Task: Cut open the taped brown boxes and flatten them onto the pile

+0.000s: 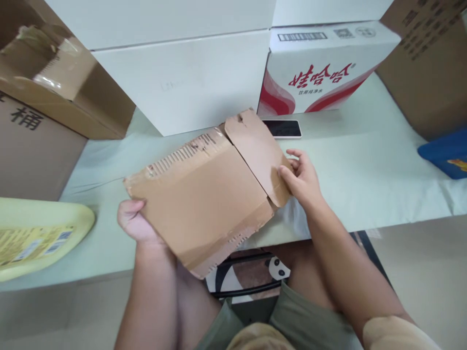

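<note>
A brown cardboard piece, with torn edges showing corrugation and bits of clear tape, is held tilted over the near edge of the table. My left hand grips its left edge, thumb on top and the other fingers hidden beneath. On the right, my right hand pinches the folded end flap of the same piece, thumb on the face and fingers behind it. A crease divides this flap from the main panel. Just beyond the flap lies a phone with a dark screen, partly covered by the cardboard.
White cartons and a red-and-white carton stand along the back of the green-covered table. Brown boxes flank the left. At the sides are a yellow bottle and a blue packet. A panda-printed bag sits below.
</note>
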Motion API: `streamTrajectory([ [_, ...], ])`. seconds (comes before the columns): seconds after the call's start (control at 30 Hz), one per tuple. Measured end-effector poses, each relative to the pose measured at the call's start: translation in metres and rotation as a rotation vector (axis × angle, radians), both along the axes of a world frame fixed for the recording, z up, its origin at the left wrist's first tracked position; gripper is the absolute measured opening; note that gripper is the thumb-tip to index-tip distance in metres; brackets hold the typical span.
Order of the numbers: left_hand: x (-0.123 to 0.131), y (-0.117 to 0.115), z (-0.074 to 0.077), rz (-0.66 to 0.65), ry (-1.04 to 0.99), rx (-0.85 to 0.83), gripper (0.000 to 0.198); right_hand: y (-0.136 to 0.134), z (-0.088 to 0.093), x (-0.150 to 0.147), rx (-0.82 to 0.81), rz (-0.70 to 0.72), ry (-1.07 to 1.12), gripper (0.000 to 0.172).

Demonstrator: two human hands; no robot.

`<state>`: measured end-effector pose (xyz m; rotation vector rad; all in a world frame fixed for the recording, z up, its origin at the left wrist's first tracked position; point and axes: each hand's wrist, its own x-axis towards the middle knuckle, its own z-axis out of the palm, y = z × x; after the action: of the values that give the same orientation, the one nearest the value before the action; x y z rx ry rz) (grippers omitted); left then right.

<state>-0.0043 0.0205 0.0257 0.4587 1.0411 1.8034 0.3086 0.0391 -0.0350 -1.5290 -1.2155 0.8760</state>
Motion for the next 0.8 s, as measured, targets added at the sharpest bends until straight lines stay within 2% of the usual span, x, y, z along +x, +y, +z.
streamTrajectory([
  [0.1,-0.005,-0.003,-0.002,-0.063,0.004,-0.102,0.060,0.001,0.003,0.001,-0.153,0.038,0.003,0.049],
  [0.2,-0.008,-0.004,-0.006,-0.135,0.054,-0.264,0.045,0.004,0.004,0.000,-0.150,-0.006,0.028,0.044],
  [0.3,-0.012,-0.001,-0.011,-0.114,0.124,-0.233,0.046,0.004,0.007,0.004,-0.154,-0.016,0.015,0.040],
  [0.37,-0.016,0.000,-0.014,-0.117,0.149,-0.195,0.051,0.002,0.011,0.012,-0.209,0.081,0.043,0.041],
  [0.5,-0.027,0.001,-0.018,-0.181,0.196,-0.243,0.057,-0.006,0.023,0.032,-0.438,0.469,0.194,0.053],
  [0.57,-0.031,0.003,-0.019,-0.220,0.193,-0.283,0.053,-0.010,0.027,0.038,-0.515,0.551,0.261,0.056],
  [0.63,-0.035,0.006,-0.019,-0.228,0.159,-0.310,0.043,-0.014,0.030,0.039,-0.518,0.498,0.309,0.055],
  [0.7,-0.038,0.010,-0.017,-0.231,0.099,-0.332,0.027,-0.019,0.032,0.036,-0.477,0.362,0.350,0.054],
  [0.8,-0.042,0.014,-0.010,-0.204,-0.002,-0.353,0.012,-0.030,0.037,0.035,-0.238,-0.047,0.404,0.052],
])
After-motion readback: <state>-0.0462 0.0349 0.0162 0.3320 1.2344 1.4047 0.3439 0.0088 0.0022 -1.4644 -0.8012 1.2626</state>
